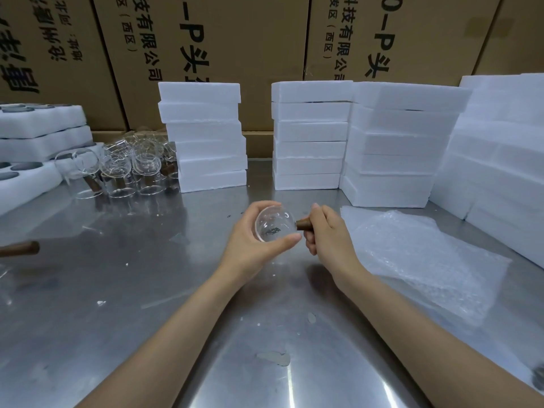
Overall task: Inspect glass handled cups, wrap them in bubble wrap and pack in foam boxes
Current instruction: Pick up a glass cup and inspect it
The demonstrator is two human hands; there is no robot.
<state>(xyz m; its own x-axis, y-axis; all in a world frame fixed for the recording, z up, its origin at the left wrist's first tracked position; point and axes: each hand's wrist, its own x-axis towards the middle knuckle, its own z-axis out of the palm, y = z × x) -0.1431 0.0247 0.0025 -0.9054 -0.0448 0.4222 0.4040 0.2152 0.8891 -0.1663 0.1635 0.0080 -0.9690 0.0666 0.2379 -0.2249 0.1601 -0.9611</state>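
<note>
A clear glass cup with a brown wooden handle is held above the steel table in the middle of the view. My left hand cups the glass bowl, thumb below and fingers round the top. My right hand grips the wooden handle. A sheet of bubble wrap lies flat on the table just right of my hands. Several more glass cups stand in a cluster at the back left. Stacks of white foam boxes stand behind.
Another foam stack stands left of centre, larger ones at the right. Foam trays with round holes sit at the far left. A loose wooden handle pokes in from the left edge. Cardboard cartons form the back wall.
</note>
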